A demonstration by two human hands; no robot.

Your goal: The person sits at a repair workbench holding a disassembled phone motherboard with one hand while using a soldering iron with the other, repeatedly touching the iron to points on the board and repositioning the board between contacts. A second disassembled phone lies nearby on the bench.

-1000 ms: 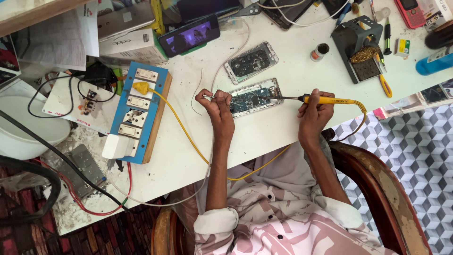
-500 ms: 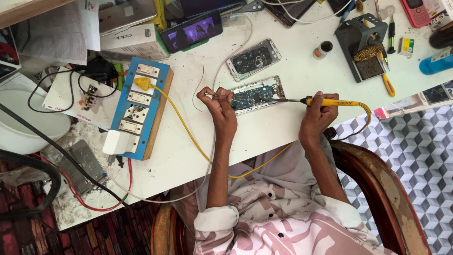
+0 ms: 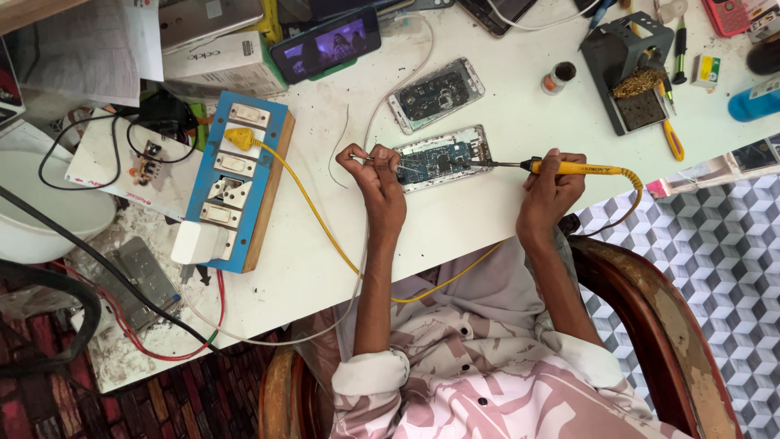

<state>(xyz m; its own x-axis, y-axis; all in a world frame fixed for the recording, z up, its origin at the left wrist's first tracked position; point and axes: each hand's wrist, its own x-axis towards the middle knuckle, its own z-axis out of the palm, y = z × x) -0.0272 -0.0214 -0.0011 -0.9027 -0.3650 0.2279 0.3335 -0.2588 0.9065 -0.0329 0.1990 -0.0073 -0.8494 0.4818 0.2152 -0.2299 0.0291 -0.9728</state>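
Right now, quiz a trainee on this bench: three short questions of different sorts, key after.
1. True or false: the right hand holds a yellow-handled soldering iron.
2. Which lies under the iron's tip? A) the opened phone with a blue board B) the blue switch board C) the iron stand
3. Fill in: the left hand pinches a thin ____ at the opened phone's left end.

Key: 1 true; 2 A; 3 wire, probably solder.

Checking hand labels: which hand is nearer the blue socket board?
Left. The left hand is at the opened phone, just right of the blue socket board; the right hand, holding the soldering iron, is farther right.
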